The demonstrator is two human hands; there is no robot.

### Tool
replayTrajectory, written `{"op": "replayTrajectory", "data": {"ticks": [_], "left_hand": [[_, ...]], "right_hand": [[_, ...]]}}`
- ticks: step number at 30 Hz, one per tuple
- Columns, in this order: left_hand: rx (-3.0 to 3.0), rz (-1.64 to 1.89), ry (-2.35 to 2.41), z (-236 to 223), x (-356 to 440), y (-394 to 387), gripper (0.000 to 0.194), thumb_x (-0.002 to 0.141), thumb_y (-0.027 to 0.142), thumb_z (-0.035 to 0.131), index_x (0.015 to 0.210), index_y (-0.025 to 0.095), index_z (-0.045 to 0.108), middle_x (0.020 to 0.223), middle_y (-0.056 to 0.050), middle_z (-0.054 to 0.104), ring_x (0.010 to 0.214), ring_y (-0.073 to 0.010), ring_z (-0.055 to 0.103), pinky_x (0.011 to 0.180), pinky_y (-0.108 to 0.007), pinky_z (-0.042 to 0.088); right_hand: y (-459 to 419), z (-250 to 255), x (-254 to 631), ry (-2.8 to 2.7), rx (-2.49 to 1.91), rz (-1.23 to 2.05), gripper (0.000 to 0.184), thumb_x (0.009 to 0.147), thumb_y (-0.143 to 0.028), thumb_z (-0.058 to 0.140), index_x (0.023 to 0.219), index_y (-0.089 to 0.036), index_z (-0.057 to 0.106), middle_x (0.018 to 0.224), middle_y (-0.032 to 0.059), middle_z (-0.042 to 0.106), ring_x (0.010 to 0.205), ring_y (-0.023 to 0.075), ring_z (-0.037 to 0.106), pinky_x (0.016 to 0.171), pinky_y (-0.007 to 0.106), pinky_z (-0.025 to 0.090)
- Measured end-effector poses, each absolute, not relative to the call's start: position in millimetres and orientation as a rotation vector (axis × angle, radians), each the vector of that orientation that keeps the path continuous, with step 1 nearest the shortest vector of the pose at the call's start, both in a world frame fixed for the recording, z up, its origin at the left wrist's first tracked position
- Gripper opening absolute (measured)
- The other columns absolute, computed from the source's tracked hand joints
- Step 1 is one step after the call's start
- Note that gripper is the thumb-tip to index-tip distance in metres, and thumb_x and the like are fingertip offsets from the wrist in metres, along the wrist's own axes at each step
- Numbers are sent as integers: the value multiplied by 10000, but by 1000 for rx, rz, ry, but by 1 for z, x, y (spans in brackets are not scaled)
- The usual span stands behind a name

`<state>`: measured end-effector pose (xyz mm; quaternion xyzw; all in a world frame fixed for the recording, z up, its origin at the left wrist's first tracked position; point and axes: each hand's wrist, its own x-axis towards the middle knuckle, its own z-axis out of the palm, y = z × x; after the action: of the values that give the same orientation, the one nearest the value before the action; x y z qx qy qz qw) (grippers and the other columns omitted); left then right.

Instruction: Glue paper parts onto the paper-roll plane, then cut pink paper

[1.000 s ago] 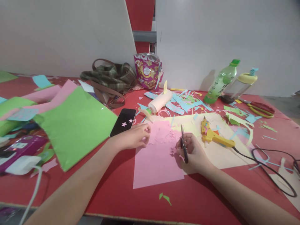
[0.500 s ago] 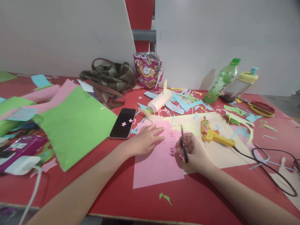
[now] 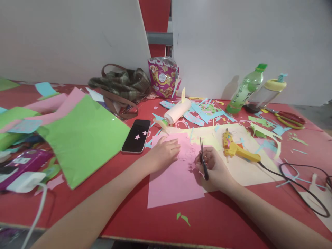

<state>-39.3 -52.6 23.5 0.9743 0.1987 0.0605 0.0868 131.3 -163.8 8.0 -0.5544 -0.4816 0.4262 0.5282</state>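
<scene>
My left hand (image 3: 164, 154) lies over the upper left of a pink paper sheet (image 3: 173, 188), fingers stretched out and pointing right. Beside its fingertips are several small pink paper cutouts (image 3: 187, 152), too small to make out in shape. My right hand (image 3: 214, 167) is closed around a pair of dark scissors (image 3: 203, 162) at the sheet's right edge, with the blades pointing up and away. Left of my left hand lies a black phone (image 3: 135, 140) with small pink paper stars (image 3: 137, 137) on its screen.
A yellow glue gun (image 3: 241, 152) with a black cord rests on cream paper (image 3: 238, 176) at right. Behind are a paper-wrapped roll (image 3: 177, 112), blue scraps, a snack bag (image 3: 164, 77) and a green bottle (image 3: 246, 90). Green sheets (image 3: 85, 138) and a white charger (image 3: 26, 182) lie left.
My left hand has shifted very slightly left, and its fingers are closer together, showing more of the small pink cutouts. My right hand and the scissors stay in place.
</scene>
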Motion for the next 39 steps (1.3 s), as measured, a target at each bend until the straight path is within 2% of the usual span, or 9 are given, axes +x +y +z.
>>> {"op": "replayTrajectory", "data": {"ticks": [7,11,16,22,25,30,34,37,39], "left_hand": [[2913,252,580,23,-34,-61,227,821,121,314,906,167,520,915,-53,608,936,-172,515,908,-424,232],[2867,320,591,24,-32,-65,244,839,147,287,893,170,524,825,-38,616,847,-149,536,890,-403,255],[2809,418,645,22,-30,-69,220,840,203,333,849,156,548,778,-42,623,789,-154,550,781,-347,346],[2527,668,806,22,-31,-73,156,807,227,406,862,155,533,815,-41,609,761,-140,552,693,-278,425],[2390,776,861,25,-31,-74,123,773,224,459,862,175,527,841,-29,603,771,-139,550,689,-280,443],[2142,827,991,26,-29,-74,314,705,207,528,1014,176,484,968,-51,545,686,-98,525,680,-283,473],[1909,878,961,23,-26,-74,382,675,164,535,1045,179,440,1206,-100,349,638,-44,491,688,-261,486],[1800,813,949,22,-24,-78,384,684,154,525,1051,173,413,1022,-67,479,610,-50,494,655,-253,490],[1795,738,916,22,-23,-82,285,713,168,500,994,163,455,850,-30,541,624,-75,516,636,-253,489]], "right_hand": [[-164,6,132,-1146,-1332,1027,310,650,-106,543,870,-239,371,725,-16,500,632,127,529,585,276,465],[-164,5,132,-1157,-1336,1026,315,655,-107,544,878,-240,366,713,-20,492,629,130,524,596,291,469],[-164,9,133,-1161,-1349,1016,299,659,-114,543,871,-236,372,709,-21,487,622,128,522,591,286,465],[-165,9,134,-1171,-1385,984,299,658,-106,539,876,-235,381,717,-17,489,638,125,512,603,277,454],[-166,7,134,-1173,-1375,969,296,658,-110,540,874,-236,383,720,-14,485,644,127,511,590,269,455],[-165,6,133,-1177,-1334,934,306,661,-130,550,893,-242,385,732,-8,486,638,121,500,559,250,446],[-164,9,132,-1157,-1323,924,269,658,-135,554,852,-239,399,699,-19,473,617,114,485,550,245,441],[-163,11,132,-1142,-1295,912,277,652,-127,560,847,-243,402,687,-30,460,607,107,484,541,237,434],[-163,11,132,-1127,-1267,901,288,647,-115,565,845,-248,402,680,-38,448,600,102,481,539,230,430]]}}
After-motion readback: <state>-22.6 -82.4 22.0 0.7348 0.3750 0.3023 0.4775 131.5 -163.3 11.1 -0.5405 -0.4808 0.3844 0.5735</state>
